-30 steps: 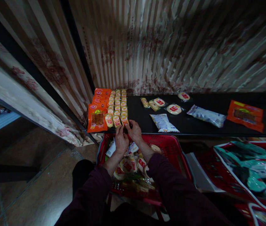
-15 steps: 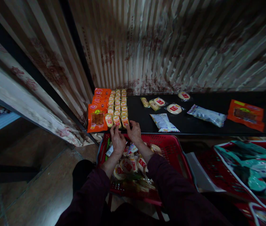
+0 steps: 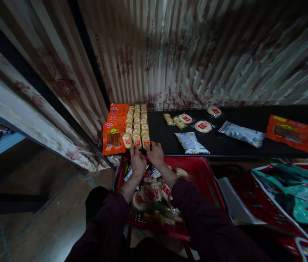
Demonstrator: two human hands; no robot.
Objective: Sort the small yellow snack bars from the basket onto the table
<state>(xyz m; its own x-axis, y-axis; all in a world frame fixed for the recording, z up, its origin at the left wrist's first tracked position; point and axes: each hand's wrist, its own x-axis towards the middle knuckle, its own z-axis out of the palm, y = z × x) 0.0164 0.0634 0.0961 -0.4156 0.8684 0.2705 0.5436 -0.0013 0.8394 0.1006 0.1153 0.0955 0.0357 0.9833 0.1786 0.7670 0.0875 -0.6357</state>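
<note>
Small yellow-wrapped snack cakes (image 3: 137,141) stand in three neat columns at the left end of the black shelf (image 3: 159,140). My left hand (image 3: 138,162) reaches up to the front of the middle column, fingers stretched out and fingertips at the front pack's lower edge. Beside it, my right hand (image 3: 156,154) has its fingertips at the lower right corner of the front cake in the right column, fingers apart. Neither hand lifts anything. Orange snack bags (image 3: 114,138) lie in an overlapping row left of the cakes.
Below the shelf edge, a red basket (image 3: 197,171) holds round wrapped pastries (image 3: 148,193). Loose on the shelf are round packs (image 3: 203,126), blue-white packets (image 3: 190,142) and an orange bag (image 3: 287,133). Another red basket with teal packages (image 3: 307,196) stands right. A dark post (image 3: 91,51) rises left.
Both hands stay at the front of the cake columns with only slight finger movement. The whole view has shifted a little, and the arrangement on the shelf looks the same.
</note>
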